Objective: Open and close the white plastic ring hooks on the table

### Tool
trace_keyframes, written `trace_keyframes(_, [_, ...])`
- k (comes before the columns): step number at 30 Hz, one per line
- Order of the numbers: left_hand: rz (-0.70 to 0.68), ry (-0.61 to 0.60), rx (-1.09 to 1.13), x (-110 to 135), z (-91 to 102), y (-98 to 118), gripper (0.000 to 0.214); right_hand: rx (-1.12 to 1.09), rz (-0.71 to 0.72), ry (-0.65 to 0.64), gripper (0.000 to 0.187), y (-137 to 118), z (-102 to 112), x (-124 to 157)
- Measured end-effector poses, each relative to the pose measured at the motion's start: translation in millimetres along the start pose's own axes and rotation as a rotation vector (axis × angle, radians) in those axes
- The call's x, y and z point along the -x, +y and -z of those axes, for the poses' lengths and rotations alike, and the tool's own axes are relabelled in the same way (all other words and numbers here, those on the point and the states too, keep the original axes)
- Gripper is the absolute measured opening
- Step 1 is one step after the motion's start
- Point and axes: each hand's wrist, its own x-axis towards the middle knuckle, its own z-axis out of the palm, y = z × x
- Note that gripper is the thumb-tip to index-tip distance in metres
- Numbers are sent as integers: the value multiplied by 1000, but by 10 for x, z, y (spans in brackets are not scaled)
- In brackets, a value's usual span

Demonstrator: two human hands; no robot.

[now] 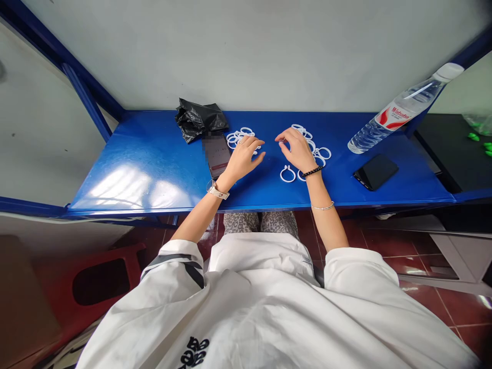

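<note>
Over a pile of white plastic rings point(246, 131) on the blue table is my left hand point(241, 160), its fingers stretched out and the thumb apart. It partly covers these rings. My right hand point(296, 148) hovers by a second group of white rings point(325, 153), its thumb and fingers curled toward each other. A small pale bit shows at its fingertips, too little to name. One loose white ring point(287, 174) with a small tab lies below my right hand. Another ring is partly hidden by the wrist.
Left of my left hand lie a phone-like device point(219, 156) with a lit screen and a crumpled black plastic bag point(200, 119). On the right stand a water bottle point(400, 113) and a dark phone point(375, 172). A blue table point(177, 174) meets the wall; a red stool point(132, 261) is below left.
</note>
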Motion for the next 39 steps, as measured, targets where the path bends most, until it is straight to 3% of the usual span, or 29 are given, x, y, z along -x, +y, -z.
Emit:
trace_keyframes(8, [-80,-27,187,36,-15,61,65,-195,-16,201,31,-460,23,190])
trace_keyframes(11, [-90,-56,224,36,-8,80,64,-262,-61,280,32,-644,-85,320])
trace_keyframes(15, [-43,-73,240,30,-8,86,47,-340,-72,356,33,-777,-307,413])
trace_keyframes(20, [-21,-90,273,8,-27,71,35,-341,-131,392,37,-746,-481,442])
trace_keyframes(26, [-7,-71,327,2,-6,88,38,-452,-232,479,41,-640,-536,462])
trace_keyframes(31, [-5,-60,329,10,24,97,38,-471,-308,464,45,-591,-560,479])
trace_keyframes(39, [-22,-60,362,8,23,66,39,-527,-274,523,46,-577,-580,491])
